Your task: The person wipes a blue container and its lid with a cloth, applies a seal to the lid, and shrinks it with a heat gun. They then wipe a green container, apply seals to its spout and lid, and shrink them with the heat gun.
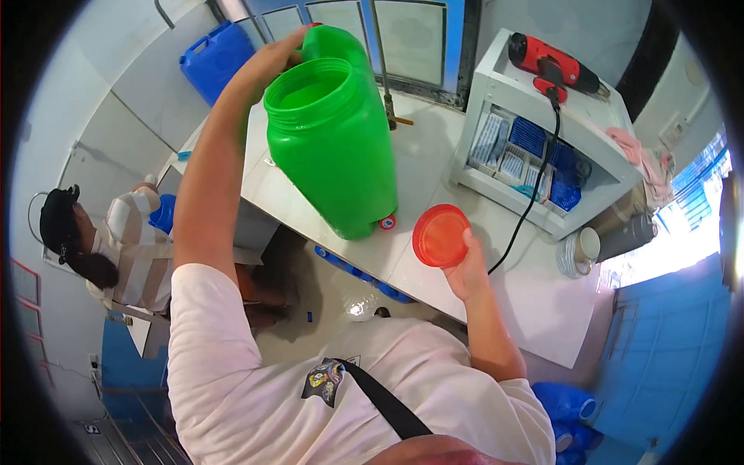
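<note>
My left hand (275, 58) grips the far rim of the green tank (333, 143), fingers curled over the lip beside its open mouth; the hand is closed on the plastic, thumb side hidden from view. The tank stands on the white counter (434, 167), near the counter's front edge, its base by the small red cap (387, 223) low on its side. My right hand (465, 271) pinches the orange lid (440, 235) at its lower edge, fingers behind the disc, holding it in air just right of the tank's base and well below the mouth. Judgement: the lid belongs on the mouth, so it must rise, turn face down and meet the threads squarely; the left hand should steady the rim without blocking the opening. Orientation: the tank's long axis runs base to mouth, roughly upright, leaning slightly toward me, mouth upward. The lid stands nearly on edge. Right of the tank, a white shelf unit (484, 85) carries a red tool (550, 66).
</note>
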The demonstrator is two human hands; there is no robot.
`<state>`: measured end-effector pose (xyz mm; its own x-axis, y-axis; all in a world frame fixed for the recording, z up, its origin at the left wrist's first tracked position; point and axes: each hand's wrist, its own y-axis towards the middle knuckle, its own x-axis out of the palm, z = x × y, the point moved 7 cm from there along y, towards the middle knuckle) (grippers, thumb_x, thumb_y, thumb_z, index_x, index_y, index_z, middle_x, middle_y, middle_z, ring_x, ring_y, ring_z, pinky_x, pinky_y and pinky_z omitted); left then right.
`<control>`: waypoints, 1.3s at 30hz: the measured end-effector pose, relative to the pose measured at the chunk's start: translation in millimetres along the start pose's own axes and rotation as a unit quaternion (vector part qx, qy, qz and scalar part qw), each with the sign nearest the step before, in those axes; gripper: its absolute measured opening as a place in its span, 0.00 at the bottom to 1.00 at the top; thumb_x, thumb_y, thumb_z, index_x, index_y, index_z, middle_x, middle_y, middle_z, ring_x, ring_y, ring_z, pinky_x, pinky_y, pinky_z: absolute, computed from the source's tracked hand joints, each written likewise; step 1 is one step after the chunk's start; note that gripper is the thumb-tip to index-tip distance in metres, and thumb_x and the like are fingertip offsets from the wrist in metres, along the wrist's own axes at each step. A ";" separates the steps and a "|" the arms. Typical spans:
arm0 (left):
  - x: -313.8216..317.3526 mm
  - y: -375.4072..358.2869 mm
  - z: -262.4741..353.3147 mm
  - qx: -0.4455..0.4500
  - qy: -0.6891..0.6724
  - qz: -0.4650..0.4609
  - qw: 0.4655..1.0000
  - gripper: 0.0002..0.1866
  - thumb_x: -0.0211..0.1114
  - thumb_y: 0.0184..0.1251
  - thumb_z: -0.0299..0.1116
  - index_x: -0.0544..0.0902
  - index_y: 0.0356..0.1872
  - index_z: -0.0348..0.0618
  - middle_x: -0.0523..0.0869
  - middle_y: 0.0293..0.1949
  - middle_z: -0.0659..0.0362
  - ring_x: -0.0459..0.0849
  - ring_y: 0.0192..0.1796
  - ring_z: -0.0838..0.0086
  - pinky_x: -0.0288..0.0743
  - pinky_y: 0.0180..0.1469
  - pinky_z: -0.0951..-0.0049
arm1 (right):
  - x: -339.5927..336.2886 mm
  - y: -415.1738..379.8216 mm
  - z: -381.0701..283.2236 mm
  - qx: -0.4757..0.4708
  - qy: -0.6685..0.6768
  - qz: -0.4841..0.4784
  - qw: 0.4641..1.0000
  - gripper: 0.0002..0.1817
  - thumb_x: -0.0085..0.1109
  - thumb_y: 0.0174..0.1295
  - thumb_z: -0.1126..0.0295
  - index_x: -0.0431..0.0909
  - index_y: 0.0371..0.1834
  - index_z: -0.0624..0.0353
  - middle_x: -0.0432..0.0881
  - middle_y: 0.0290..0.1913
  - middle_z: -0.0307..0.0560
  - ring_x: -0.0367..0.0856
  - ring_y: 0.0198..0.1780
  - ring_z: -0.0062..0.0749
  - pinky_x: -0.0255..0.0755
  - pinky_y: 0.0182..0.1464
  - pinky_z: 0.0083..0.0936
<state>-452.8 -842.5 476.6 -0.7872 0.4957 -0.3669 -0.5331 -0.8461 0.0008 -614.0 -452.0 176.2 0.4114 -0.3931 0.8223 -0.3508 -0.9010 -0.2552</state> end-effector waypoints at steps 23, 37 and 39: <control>120.4 -180.1 -152.2 0.252 0.117 0.267 0.923 0.74 0.82 0.52 0.43 0.24 0.75 0.25 0.39 0.76 0.28 0.40 0.80 0.35 0.39 0.80 0.43 | 93.1 135.3 -1.0 -0.189 -0.453 0.012 0.871 0.31 0.62 0.73 0.59 0.66 0.74 0.62 0.79 0.65 0.49 0.77 0.64 0.31 0.69 0.66 0.29; 109.0 -127.2 -156.6 0.254 0.154 0.273 0.915 0.73 0.82 0.53 0.44 0.26 0.76 0.28 0.40 0.75 0.27 0.43 0.79 0.33 0.44 0.79 0.41 | 45.0 253.2 -11.7 -0.301 -0.477 0.109 0.819 0.33 0.64 0.72 0.55 0.66 0.72 0.60 0.80 0.61 0.49 0.79 0.59 0.34 0.73 0.60 0.31; 107.6 -121.1 -157.0 0.254 0.170 0.274 0.912 0.72 0.82 0.53 0.44 0.26 0.76 0.28 0.41 0.75 0.27 0.44 0.79 0.33 0.45 0.79 0.41 | 35.6 280.3 -19.0 -0.284 -0.461 0.148 0.827 0.32 0.64 0.71 0.54 0.67 0.71 0.60 0.80 0.60 0.48 0.79 0.59 0.33 0.74 0.60 0.31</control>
<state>-424.3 -717.6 290.9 -0.8830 -0.1376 -0.4488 -0.2305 -0.7057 0.6699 -713.7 -715.1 143.7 0.6111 -0.7906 -0.0392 -0.7826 -0.6109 0.1200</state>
